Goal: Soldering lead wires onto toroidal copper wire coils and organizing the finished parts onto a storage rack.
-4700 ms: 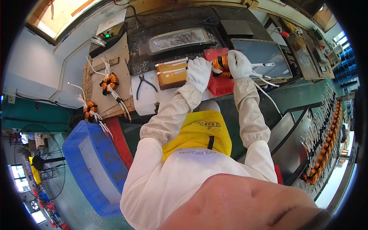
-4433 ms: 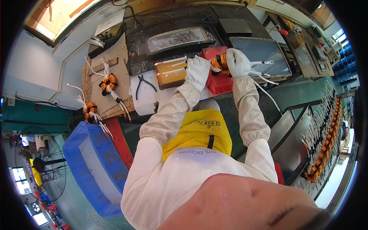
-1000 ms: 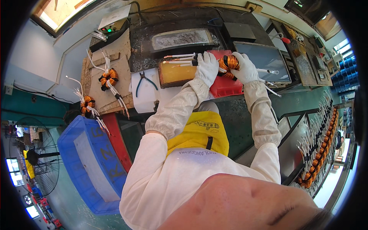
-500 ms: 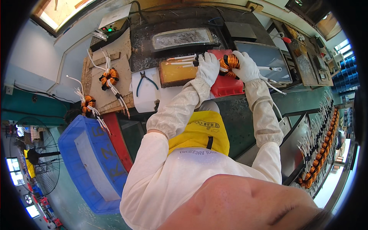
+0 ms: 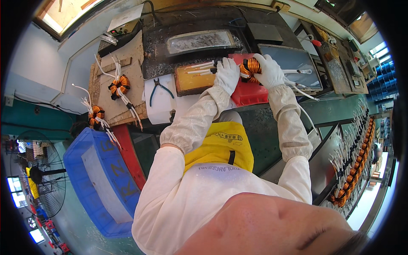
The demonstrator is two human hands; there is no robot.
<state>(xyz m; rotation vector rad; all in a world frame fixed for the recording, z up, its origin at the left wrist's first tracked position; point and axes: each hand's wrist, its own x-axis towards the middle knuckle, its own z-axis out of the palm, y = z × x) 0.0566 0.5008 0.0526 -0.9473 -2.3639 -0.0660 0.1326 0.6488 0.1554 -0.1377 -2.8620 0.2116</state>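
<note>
Toroidal coil [image 5: 250, 68], orange-wound — gripped between gloved left hand [image 5: 227, 75] and right hand [image 5: 268, 71], both closed on it, above red tray [image 5: 248, 94]; white leads [image 5: 199, 68] over amber tray [image 5: 191, 83].

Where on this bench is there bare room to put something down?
Free: the white sheet below the pliers, and the board right of the upper coil. Crowded: around both hands holding a coil over the red tray.
</note>
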